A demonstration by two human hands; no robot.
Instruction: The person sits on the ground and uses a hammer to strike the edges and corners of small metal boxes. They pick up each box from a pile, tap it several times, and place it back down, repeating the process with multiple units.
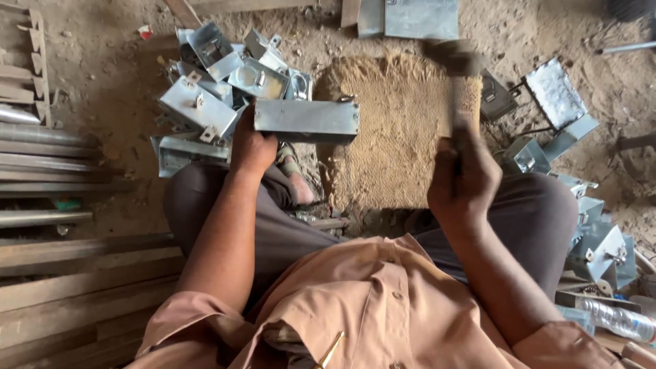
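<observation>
My left hand (251,147) grips one end of a grey sheet-metal box (307,120) and holds it level just left of a coarse tan mat (396,130) on the dirt floor. My right hand (463,179) is closed around the handle of a hammer (452,63). The hammer is raised upright over the mat's right side, and its head is blurred. I sit on the ground in an orange shirt and dark trousers, with a sandalled foot (294,176) below the box.
A heap of similar metal boxes (215,82) lies behind my left hand. More boxes (588,232) and a flat lid (555,92) lie to the right. Wooden planks and metal strips (48,171) fill the left. A plastic bottle (618,319) lies at lower right.
</observation>
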